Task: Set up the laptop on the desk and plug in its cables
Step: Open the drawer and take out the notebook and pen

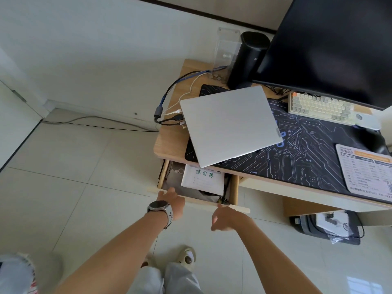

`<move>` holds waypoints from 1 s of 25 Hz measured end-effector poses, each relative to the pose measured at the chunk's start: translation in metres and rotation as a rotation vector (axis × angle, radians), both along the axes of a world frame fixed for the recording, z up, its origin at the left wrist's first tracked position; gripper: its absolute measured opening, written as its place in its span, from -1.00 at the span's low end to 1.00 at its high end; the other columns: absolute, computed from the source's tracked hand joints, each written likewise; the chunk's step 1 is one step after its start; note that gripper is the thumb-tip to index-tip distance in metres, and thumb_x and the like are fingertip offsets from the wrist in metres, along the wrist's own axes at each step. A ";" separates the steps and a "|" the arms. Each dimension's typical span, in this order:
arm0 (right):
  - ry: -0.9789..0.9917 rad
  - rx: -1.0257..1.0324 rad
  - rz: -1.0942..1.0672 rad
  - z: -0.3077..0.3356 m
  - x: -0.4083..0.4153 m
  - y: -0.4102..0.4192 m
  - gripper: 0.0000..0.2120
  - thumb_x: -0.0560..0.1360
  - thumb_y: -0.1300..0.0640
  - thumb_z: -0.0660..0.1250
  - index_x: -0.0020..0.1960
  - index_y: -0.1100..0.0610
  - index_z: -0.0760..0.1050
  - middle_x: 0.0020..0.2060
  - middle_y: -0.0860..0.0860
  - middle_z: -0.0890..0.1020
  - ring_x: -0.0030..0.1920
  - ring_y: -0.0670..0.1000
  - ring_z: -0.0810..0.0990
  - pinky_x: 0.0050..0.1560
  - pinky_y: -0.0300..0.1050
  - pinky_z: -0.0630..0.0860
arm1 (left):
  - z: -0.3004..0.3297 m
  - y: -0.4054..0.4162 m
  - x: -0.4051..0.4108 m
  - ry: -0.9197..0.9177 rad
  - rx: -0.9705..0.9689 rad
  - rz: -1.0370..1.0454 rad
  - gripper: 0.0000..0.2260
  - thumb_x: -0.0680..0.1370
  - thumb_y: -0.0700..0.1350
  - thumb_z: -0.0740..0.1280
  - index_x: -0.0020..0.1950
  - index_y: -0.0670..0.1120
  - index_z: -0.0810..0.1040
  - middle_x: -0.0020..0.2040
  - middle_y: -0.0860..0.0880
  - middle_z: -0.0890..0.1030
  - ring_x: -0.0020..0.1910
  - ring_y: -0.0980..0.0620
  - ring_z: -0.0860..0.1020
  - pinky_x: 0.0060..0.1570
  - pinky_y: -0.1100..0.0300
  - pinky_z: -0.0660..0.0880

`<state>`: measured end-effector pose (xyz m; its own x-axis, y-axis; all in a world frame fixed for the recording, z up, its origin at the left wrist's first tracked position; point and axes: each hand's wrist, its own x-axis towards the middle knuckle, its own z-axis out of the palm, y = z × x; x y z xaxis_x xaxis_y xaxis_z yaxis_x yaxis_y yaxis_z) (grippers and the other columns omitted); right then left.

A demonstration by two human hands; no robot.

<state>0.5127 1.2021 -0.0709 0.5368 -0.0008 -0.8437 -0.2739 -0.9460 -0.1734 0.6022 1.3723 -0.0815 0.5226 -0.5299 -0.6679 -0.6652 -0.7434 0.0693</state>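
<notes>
A closed silver laptop [230, 124] lies at an angle on the black desk mat [301, 158], near the wooden desk's [169, 143] left end. Several cables [169, 115] reach its left edge, white and black plugs among them. Below it a drawer [233, 187] stands pulled out, with a white notebook [203, 179] inside. My left hand [172, 201], a watch on its wrist, holds the drawer's front rim with its fingers curled over it. My right hand [227, 217] touches the same front panel further right; its fingers are hidden from view.
A big dark monitor [331, 45] stands at the back right, a beige keyboard [320, 108] before it. A black cylinder [248, 60] and a clear box [227, 52] sit at the back. A printed pad [367, 168] lies right. A bag [326, 225] rests on the floor under the desk.
</notes>
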 end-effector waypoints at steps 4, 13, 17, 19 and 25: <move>0.039 -0.003 -0.048 0.002 -0.014 0.017 -0.63 0.50 -0.01 0.30 0.23 0.14 0.53 0.35 0.08 0.45 0.26 0.09 0.49 0.22 -0.05 0.45 | 0.001 0.011 -0.008 0.027 0.023 -0.026 -0.80 0.53 -0.20 0.16 0.10 -0.15 0.50 0.13 -0.12 0.52 0.21 -0.10 0.35 0.17 -0.02 0.33; 0.120 -0.084 -0.082 0.001 -0.057 0.061 -0.59 0.50 -0.04 0.30 0.23 0.19 0.52 0.24 0.08 0.55 0.22 0.11 0.51 0.24 0.01 0.47 | -0.002 0.047 -0.041 0.117 -0.017 -0.074 -0.79 0.56 -0.19 0.14 0.10 -0.18 0.51 0.14 -0.14 0.54 0.24 -0.12 0.36 0.15 -0.03 0.35; 0.135 -0.073 -0.144 0.006 -0.070 0.074 -0.60 0.51 -0.03 0.29 0.24 0.19 0.51 0.22 0.09 0.56 0.21 0.11 0.52 0.25 0.01 0.47 | -0.009 0.058 -0.045 0.231 -0.046 -0.029 -0.77 0.54 -0.20 0.13 0.07 -0.20 0.54 0.14 -0.19 0.54 0.26 -0.15 0.35 0.16 -0.05 0.37; 0.144 -0.072 -0.161 0.006 -0.074 0.079 -0.61 0.52 -0.02 0.27 0.24 0.20 0.51 0.22 0.10 0.57 0.21 0.11 0.52 0.26 0.00 0.46 | -0.012 0.060 -0.046 0.265 -0.075 -0.021 -0.75 0.55 -0.21 0.13 0.07 -0.23 0.56 0.12 -0.21 0.58 0.22 -0.18 0.42 0.24 0.00 0.31; 0.165 -0.061 -0.245 0.008 -0.082 0.086 -0.63 0.54 0.01 0.23 0.19 0.24 0.54 0.12 0.14 0.64 0.16 0.11 0.58 0.21 -0.03 0.48 | -0.030 0.063 -0.040 0.384 -0.091 0.060 -0.76 0.50 -0.18 0.25 0.07 -0.21 0.63 0.08 -0.16 0.65 0.11 -0.15 0.58 0.15 0.05 0.48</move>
